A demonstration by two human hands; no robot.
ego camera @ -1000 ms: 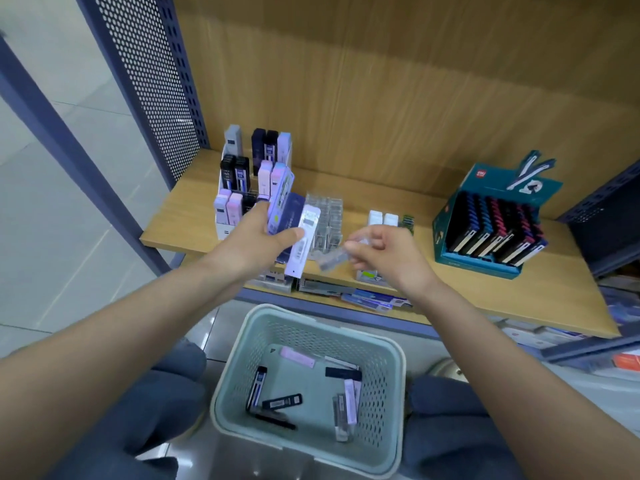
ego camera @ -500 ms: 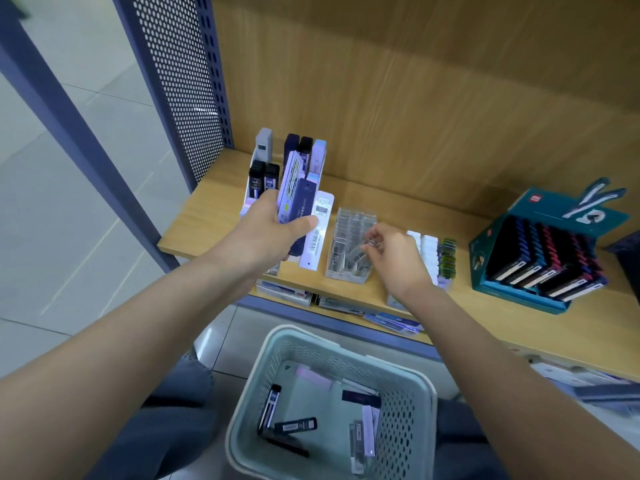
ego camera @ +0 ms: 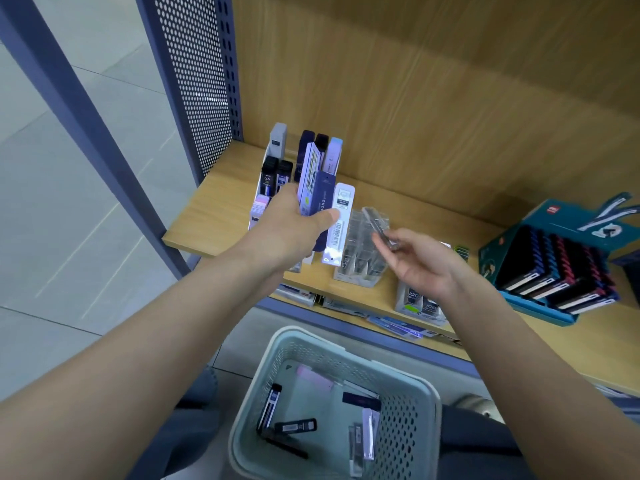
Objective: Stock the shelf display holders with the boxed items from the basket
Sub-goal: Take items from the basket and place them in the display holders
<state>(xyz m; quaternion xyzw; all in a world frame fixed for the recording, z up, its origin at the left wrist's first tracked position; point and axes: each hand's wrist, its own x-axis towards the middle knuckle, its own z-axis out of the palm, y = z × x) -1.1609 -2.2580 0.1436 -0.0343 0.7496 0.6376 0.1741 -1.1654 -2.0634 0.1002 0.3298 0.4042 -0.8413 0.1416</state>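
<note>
Wood-grain shelf (ego camera: pixel 221 209) runs in front of me, with a perforated blue panel at its left end, and my knees bracket the basket (ego camera: pixel 408 393) on the floor below its front edge. My left hand (ego camera: pixel 294 230) has its grip pressed around a fan of three boxed items (ego camera: pixel 320 195), thumb across their faces, just in front of the filled holder (ego camera: pixel 277 168) at the shelf's left end. My right hand (ego camera: pixel 419 261) pinches one clear case (ego camera: pixel 379 225) at the fingertips, tilted, over the clear holder (ego camera: pixel 360 258) near the front edge. That pinch looks light, so the case could slip or miss its slot; the fanned boxes could slide apart if my thumb eases. Several boxes lie loose in the basket, dark, pink and clear. At the right end, a teal display box (ego camera: pixel 561 237) holds rows of dark packs.
</note>
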